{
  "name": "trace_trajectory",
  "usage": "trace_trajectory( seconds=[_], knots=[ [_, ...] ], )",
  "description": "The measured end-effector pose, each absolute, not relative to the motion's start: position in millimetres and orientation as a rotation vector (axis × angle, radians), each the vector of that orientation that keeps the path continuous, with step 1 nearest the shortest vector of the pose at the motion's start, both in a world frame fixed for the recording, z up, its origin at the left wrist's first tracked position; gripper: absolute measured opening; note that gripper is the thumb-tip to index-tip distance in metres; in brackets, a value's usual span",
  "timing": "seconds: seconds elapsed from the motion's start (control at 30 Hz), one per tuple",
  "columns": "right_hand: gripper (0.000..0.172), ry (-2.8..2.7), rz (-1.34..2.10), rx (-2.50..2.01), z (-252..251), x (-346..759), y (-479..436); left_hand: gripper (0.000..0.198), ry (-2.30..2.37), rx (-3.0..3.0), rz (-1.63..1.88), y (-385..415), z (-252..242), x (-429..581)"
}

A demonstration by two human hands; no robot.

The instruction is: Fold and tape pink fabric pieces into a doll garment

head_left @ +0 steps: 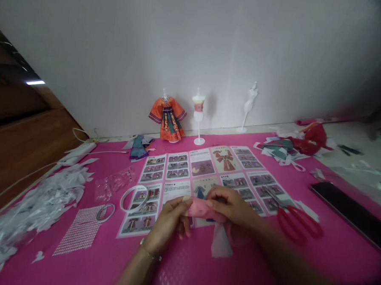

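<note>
A strip of pink fabric [201, 209] is stretched between my two hands above a printed instruction sheet [175, 188]. My left hand [171, 216] pinches its left end, where a cream edge shows. At the other end, my right hand [227, 204] grips the fabric with bent fingers. A pale, sheer piece [221, 242] hangs below my right hand; whether it is joined to the pink fabric I cannot tell. Red-handled scissors [298, 222] lie to the right of my right hand, blades over the sheet's edge. A white tape roll [123, 205] rests left of my left hand.
Along the wall stand a mini mannequin in an orange robe [168, 118], one with a pink-yellow band [198, 111] and a bare one [250, 101]. Plastic wrappers [43, 203], a bead sheet [80, 230] and a smaller roll [105, 213] lie left; fabric scraps [292, 145] and a dark phone-like slab [349, 210] right.
</note>
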State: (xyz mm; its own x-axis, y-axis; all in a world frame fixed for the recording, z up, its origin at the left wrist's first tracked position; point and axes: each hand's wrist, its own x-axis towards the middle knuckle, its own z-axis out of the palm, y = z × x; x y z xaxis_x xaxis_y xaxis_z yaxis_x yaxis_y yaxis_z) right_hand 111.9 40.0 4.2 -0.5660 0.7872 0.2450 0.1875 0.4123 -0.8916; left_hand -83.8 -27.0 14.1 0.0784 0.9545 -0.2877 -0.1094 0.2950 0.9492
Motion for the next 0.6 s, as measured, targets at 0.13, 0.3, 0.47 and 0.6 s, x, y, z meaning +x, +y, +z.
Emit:
trace_trajectory(
  seconds=[0.13,0.3,0.47,0.6],
  knots=[
    [0.018,-2.0,1.171,-0.839,6.5,112.9,40.5,0.029,1.21,0.949,1.022,-24.2,12.6,-85.0],
    [0.02,-1.991,1.205,-0.861,9.4,113.6,40.9,0.031,1.206,0.948,1.042,-23.6,11.0,-86.2],
    [0.023,-1.944,1.246,-0.854,10.7,113.5,40.9,0.033,1.203,0.932,1.054,-22.8,8.4,-87.4],
    [0.021,-1.92,1.284,-0.857,8.0,113.3,41.5,0.034,1.196,0.9,1.063,-21.5,9.0,-86.1]
  ],
)
